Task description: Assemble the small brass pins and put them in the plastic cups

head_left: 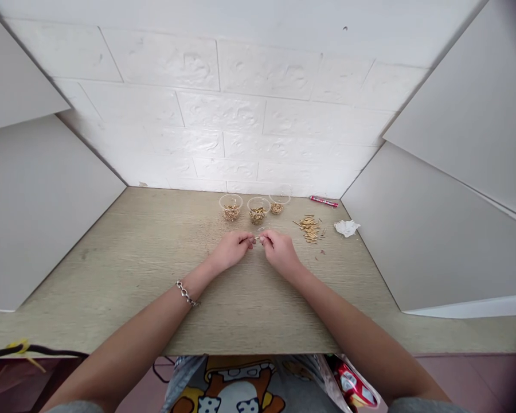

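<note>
Over the middle of the table, my left hand and my right hand face each other, fingertips nearly meeting. Both are closed in a pinch on a small thin gold-coloured piece, which spans the gap between them. Its exact kind is too small to tell. Just beyond my fingers stand three clear plastic cups: a left cup, a middle cup and a right cup, each with small gold or brownish bits inside. Right of my right hand lies a pile of short gold sticks.
Tiny bits are strewn left of the cups. A red tube-like stick and a crumpled white tissue lie at the right. A white brick-patterned wall closes the back of the wooden table, with pale panels at both sides.
</note>
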Available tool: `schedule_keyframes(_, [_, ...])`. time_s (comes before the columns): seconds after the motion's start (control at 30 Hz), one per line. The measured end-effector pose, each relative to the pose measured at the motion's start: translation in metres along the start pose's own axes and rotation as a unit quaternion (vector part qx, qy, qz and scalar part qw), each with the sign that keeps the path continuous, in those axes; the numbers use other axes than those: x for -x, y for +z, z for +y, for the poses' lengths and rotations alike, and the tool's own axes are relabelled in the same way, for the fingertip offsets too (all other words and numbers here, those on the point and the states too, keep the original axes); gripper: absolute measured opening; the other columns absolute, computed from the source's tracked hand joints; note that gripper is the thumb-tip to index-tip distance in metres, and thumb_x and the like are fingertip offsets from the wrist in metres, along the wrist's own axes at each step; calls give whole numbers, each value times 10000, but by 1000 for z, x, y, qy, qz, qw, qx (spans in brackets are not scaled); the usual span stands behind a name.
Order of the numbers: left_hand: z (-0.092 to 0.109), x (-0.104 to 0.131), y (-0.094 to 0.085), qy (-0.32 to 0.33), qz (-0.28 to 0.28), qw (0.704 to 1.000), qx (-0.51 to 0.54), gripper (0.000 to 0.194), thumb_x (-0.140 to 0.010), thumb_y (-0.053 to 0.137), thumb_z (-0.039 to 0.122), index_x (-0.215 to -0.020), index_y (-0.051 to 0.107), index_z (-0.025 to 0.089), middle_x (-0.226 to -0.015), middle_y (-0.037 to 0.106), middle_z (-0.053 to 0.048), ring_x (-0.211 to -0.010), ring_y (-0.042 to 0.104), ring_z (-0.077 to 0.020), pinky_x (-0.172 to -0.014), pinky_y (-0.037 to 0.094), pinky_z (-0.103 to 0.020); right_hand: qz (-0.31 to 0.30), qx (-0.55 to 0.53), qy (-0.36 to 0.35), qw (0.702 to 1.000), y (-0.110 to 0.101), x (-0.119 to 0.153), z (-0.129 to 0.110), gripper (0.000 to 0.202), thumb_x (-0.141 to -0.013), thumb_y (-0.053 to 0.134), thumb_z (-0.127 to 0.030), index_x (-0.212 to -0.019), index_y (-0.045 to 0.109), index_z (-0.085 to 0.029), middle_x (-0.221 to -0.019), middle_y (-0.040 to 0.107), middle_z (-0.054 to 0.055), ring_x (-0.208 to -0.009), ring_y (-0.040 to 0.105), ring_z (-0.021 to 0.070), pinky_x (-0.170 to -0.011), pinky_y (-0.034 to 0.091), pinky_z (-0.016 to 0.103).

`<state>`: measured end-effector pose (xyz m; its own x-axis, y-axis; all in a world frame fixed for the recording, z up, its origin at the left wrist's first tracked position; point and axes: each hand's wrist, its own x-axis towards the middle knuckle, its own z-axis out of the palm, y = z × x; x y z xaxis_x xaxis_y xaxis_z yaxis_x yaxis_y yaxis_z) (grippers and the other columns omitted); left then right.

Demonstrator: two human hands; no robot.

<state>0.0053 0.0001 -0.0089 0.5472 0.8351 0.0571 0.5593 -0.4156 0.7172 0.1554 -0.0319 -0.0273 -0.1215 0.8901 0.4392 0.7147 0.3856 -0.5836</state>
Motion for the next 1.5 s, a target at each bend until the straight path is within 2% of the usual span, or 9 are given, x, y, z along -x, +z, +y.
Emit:
schedule_keyframes(0.37, [-1, 1, -1, 49, 17, 997, -49, 233, -767, 351, 171, -676, 565, 159, -648, 568, 5, -634, 491, -110, -640, 362, -214, -34, 49, -51, 997, -5, -1, 2, 168, -796, 357, -132, -765, 519, -165, -741, 551, 38, -702, 479, 138, -641, 348, 235])
schedule_keyframes(0.53, [-5, 1, 1, 72, 30, 995, -61, 219, -752, 358, 131, -690, 566, 161, -686, 581, 4, -657, 501, -106, -650, 363, -208, -23, 26, -45, 998, -3, -1, 3, 161, -791, 372, -134, -756, 526, -161, -717, 557, 33, -689, 486, 133, -639, 350, 229])
schedule_keyframes(0.8, [-3, 2, 1, 63, 24, 995, -72, 217, -751, 362, 130, -645, 549, 153, -668, 578, 3, -632, 495, -104, -623, 361, -206, -13, 19, -31, 999, 1, 1, 4, 168, -782, 371, -130, -751, 534, -160, -716, 564, 35, -683, 492, 135, -635, 348, 234])
schedule_keyframes(0.97, [-5, 1, 2, 76, 31, 992, -93, 215, -738, 362, 106, -683, 564, 154, -675, 581, -5, -653, 505, -110, -612, 366, -207, -8, 14, -24, 1000, 2, 1, 2, 169, -768, 378, -128, -734, 540, -162, -716, 564, 35, -689, 489, 137, -637, 349, 237])
schedule_keyframes(1.1, [-7, 2, 3, 104, 50, 985, -131, 224, -736, 361, 92, -745, 577, 146, -687, 584, -24, -661, 511, -118, -627, 381, -217, -2, -31, 41, 999, 2, 1, -3, 166, -751, 393, -131, -695, 546, -165, -660, 569, 13, -638, 494, 125, -614, 358, 232])
schedule_keyframes(1.23, [-8, 2, 3, 133, 60, 974, -172, 235, -745, 352, 80, -787, 575, 139, -706, 583, -42, -680, 518, -127, -636, 392, -226, 5, -110, 127, 986, 6, 0, -4, 144, -727, 417, -155, -669, 548, -170, -617, 575, -5, -598, 515, 117, -601, 383, 233])
schedule_keyframes(1.4, [-8, 1, 3, 150, 65, 960, -229, 226, -775, 344, 102, -808, 565, 136, -744, 578, -58, -728, 521, -145, -662, 402, -244, -27, -252, 246, 936, 14, -2, 0, 133, -716, 434, -222, -678, 546, -162, -614, 583, 6, -550, 541, 117, -570, 424, 246])
schedule_keyframes(1.5, [-8, 2, 3, 156, 67, 952, -256, 216, -780, 344, 102, -817, 555, 136, -744, 567, -54, -731, 513, -146, -668, 401, -245, -30, -303, 274, 912, 17, -3, 1, 132, -710, 440, -240, -686, 542, -159, -612, 578, 7, -534, 542, 114, -554, 435, 244])
